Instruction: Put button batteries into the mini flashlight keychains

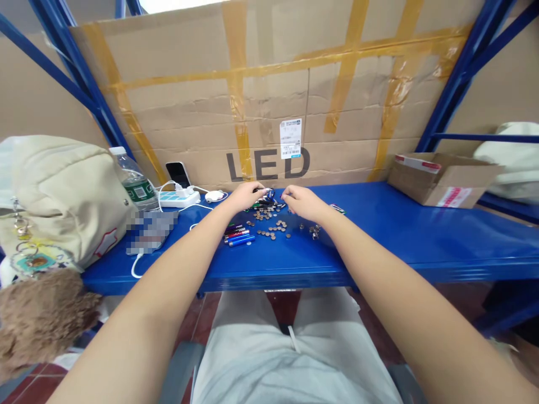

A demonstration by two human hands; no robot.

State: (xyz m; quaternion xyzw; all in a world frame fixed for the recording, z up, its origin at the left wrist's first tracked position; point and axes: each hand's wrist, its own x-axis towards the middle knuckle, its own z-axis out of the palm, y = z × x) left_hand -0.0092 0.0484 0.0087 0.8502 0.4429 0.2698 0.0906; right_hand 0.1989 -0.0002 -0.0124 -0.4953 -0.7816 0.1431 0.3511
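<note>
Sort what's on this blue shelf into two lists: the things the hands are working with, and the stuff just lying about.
In hand:
- left hand and right hand, both on a small dark part
- scattered small round pieces
- coloured pen-like cylinders

Lying about:
- power strip
- phone
- water bottle
- beige bag
- small cardboard box
- big LED carton

Left hand (246,196) and right hand (301,202) meet over the blue metal surface (421,235), fingers pinched on a small dark metallic item (268,194) too small to identify. Just below the grip lie scattered small round brown discs (272,224); to its lower left, short coloured cylindrical pens (236,235); farther left, a white power strip (179,197).
</note>
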